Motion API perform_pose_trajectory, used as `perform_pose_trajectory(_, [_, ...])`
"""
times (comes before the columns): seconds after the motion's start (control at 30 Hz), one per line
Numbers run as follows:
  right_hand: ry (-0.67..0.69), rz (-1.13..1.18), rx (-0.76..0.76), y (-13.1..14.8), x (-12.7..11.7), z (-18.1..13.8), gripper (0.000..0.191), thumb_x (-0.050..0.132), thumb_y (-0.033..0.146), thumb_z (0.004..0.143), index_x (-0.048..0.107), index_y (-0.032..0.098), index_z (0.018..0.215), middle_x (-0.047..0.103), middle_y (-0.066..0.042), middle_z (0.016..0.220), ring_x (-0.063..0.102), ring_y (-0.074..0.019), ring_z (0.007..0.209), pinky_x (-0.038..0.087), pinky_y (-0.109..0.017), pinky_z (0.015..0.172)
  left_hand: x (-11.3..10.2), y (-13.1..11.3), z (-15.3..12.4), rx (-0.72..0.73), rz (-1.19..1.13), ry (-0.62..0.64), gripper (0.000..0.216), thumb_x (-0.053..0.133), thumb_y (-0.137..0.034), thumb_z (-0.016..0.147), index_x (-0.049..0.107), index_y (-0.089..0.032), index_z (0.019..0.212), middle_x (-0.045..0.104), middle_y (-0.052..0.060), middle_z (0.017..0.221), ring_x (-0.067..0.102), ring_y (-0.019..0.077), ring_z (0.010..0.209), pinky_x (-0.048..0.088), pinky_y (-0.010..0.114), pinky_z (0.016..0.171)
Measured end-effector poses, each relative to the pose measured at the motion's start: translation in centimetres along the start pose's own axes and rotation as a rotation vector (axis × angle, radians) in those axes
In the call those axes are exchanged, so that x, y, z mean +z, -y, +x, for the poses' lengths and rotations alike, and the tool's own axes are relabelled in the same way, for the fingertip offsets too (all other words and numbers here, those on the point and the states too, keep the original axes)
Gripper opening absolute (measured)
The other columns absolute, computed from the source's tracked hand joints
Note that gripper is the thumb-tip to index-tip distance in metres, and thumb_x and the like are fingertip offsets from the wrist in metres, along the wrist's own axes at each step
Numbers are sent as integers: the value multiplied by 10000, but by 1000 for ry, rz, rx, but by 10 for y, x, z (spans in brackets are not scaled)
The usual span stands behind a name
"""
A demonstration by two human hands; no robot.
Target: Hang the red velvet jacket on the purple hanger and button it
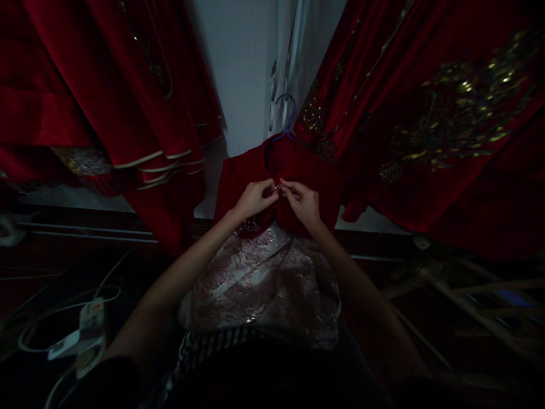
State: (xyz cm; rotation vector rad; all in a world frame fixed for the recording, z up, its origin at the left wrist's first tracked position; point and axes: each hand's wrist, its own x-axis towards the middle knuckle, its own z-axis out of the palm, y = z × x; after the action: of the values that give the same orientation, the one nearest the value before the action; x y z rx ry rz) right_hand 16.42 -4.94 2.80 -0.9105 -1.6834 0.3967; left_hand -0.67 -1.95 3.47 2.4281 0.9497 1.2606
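A short red jacket [242, 170] hangs on a purple hanger [290, 116] straight ahead. My left hand [255, 199] pinches the jacket's front edge just below the neck opening, thumb and forefinger together. From the other side, my right hand [303, 203] pinches the opposite front edge, its fingertips almost meeting those of the left. Between the fingertips is a small shiny piece [278, 186], too small and dark to name. Beaded trim [249, 226] dangles at the jacket's lower left. Below the jacket spreads a pale pink brocade fabric [264, 278] with a metallic sheen.
Red garments [97, 74] with light piping hang at the left. More red cloth with gold sequin embroidery [464, 113] hangs at the right. A power strip [91, 329] with white cables lies at lower left. Wooden slats [481, 312] stand at lower right. The room is dim.
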Motion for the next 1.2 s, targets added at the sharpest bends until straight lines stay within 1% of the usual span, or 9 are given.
perform_pose_trajectory(0.1, [0,70,14,-2,1,0,312,600,359,843,672,246,1124,679,-27,1149,667,-190,989,576,-371,887,0,1,0,9,-8,15,100,519,-255,811,550,-166,776,576,-24,693,489,95,592,356,202,577])
perform_pose_trajectory(0.27, [-21,93,16,-8,0,1,299,619,340,833,691,219,1096,698,-33,1113,684,-179,952,585,-337,862,-1,1,0,47,-16,58,142,489,-256,847,571,-151,798,578,-21,682,487,88,587,340,193,570])
perform_pose_trajectory(0.43, [36,107,42,-10,-4,4,322,650,346,806,691,222,1101,700,-34,1114,690,-185,942,586,-349,870,-5,2,2,50,24,102,166,493,-267,860,602,-149,818,587,-17,656,498,92,562,342,195,560])
perform_pose_trajectory(0.63, [38,119,58,-9,-4,7,320,684,346,768,704,214,1059,716,-38,1056,701,-180,889,602,-349,834,-8,0,5,81,129,149,203,479,-266,882,635,-139,860,644,23,724,548,112,596,372,213,590])
perform_pose_trajectory(0.8, [34,137,58,-11,-3,10,328,695,316,745,698,195,1050,723,-38,983,698,-164,837,609,-340,807,-12,-8,7,121,249,179,220,459,-260,898,640,-136,880,651,47,752,570,130,632,384,234,614])
perform_pose_trajectory(0.93, [41,138,51,-14,-3,9,323,681,289,743,685,188,1049,716,-39,986,690,-156,836,600,-336,815,-12,-9,7,148,311,179,204,448,-233,896,626,-143,850,641,50,768,577,142,664,398,248,634])
perform_pose_trajectory(1.07, [50,80,44,-16,-1,13,302,652,253,735,657,193,1031,701,-31,967,671,-148,820,587,-326,796,-6,-5,6,182,412,176,170,454,-203,880,610,-155,833,619,51,773,583,165,720,412,263,659])
perform_pose_trajectory(1.13, [14,35,16,-17,2,14,275,633,224,727,627,196,1001,680,-30,965,653,-144,823,569,-310,787,1,-3,4,192,421,154,154,464,-205,876,609,-162,843,612,51,784,583,169,746,419,264,676])
perform_pose_trajectory(1.2, [-35,16,0,-18,7,11,282,606,214,732,572,205,1012,646,-38,998,633,-142,859,548,-290,779,8,-2,1,177,363,99,154,464,-225,889,606,-167,875,611,51,817,582,163,767,425,258,692])
